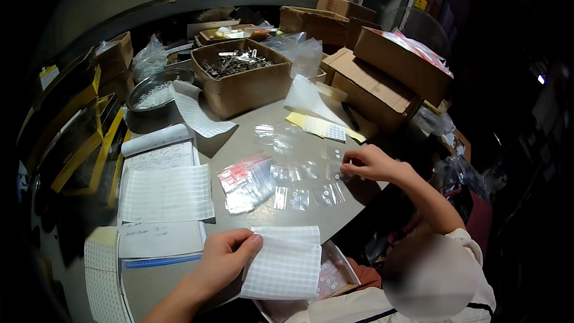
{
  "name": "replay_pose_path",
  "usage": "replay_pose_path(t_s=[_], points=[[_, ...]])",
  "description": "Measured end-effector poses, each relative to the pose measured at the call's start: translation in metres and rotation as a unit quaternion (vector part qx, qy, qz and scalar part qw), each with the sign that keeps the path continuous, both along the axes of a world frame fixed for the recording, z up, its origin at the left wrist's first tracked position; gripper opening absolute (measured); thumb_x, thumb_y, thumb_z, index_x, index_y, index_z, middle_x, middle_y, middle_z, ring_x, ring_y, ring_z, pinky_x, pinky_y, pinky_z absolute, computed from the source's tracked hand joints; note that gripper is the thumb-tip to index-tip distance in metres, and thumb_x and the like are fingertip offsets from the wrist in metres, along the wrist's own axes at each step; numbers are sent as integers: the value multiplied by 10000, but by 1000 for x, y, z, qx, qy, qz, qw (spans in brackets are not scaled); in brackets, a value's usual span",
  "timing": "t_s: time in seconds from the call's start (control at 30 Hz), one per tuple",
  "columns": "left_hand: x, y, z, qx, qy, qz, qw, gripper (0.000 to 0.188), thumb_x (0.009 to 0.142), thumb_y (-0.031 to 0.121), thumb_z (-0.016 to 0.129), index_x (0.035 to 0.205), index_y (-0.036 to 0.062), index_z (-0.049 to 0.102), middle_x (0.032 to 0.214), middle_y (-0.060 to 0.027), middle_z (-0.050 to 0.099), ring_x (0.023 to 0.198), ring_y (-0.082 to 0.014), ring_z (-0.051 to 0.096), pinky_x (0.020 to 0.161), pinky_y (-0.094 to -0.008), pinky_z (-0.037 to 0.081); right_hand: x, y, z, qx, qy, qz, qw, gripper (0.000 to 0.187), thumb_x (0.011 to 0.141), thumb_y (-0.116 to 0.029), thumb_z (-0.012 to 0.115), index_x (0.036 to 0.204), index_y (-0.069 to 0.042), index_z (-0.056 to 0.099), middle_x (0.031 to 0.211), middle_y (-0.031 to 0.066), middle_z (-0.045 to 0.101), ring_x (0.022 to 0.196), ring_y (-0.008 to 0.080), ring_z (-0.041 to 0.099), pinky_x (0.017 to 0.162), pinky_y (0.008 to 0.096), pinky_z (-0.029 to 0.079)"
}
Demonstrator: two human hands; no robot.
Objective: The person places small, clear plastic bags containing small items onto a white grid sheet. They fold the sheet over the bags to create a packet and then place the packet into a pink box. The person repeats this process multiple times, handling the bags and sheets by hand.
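Observation:
My left hand (230, 258) pinches the upper left corner of a white sheet of round stickers (284, 266) above the table's near edge. My right hand (373, 163) is closed, fingertips bunched over the right end of a group of small clear zip bags (308, 170); what they hold, if anything, is too small to make out. Several of these bags lie flat in rough rows, with small round white stickers showing on them. Left of them sits a fanned stack of clear bags with red-edged tops (245, 182).
Farther back stand a cardboard box of metal pieces (239, 78) and a metal bowl of small white pieces (158, 93). More sticker sheets (167, 194) lie over a notepad (161, 239) at left. Cardboard boxes (382, 84) crowd the far right. A tray with small bags (332, 278) is below the table edge.

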State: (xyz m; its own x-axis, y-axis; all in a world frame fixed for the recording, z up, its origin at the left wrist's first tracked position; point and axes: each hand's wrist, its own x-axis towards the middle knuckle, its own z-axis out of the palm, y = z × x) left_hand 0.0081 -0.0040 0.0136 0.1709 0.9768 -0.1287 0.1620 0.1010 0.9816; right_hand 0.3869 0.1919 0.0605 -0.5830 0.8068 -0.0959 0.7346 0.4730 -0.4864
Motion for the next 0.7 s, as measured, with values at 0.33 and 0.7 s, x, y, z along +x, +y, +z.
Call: replay_pose_path(t_s=[0.33,0.7], points=[[1,-3,1,2,2,19,1000,271,1035,202,676,989,-59,730,731,11,632,704,-61,518,617,-270,432,-7,-9,-24,67,134,-47,988,284,935,-146,725,1173,-22,634,949,31,701,923,114,661,860,303,523],[1,-2,0,-3,-11,16,1000,276,1039,205,678,993,-62,730,734,12,632,709,-60,518,623,-261,434,-30,-17,-31,214,39,67,974,395,885,-73,725,1237,-32,550,902,101,646,812,239,645,720,365,522]])
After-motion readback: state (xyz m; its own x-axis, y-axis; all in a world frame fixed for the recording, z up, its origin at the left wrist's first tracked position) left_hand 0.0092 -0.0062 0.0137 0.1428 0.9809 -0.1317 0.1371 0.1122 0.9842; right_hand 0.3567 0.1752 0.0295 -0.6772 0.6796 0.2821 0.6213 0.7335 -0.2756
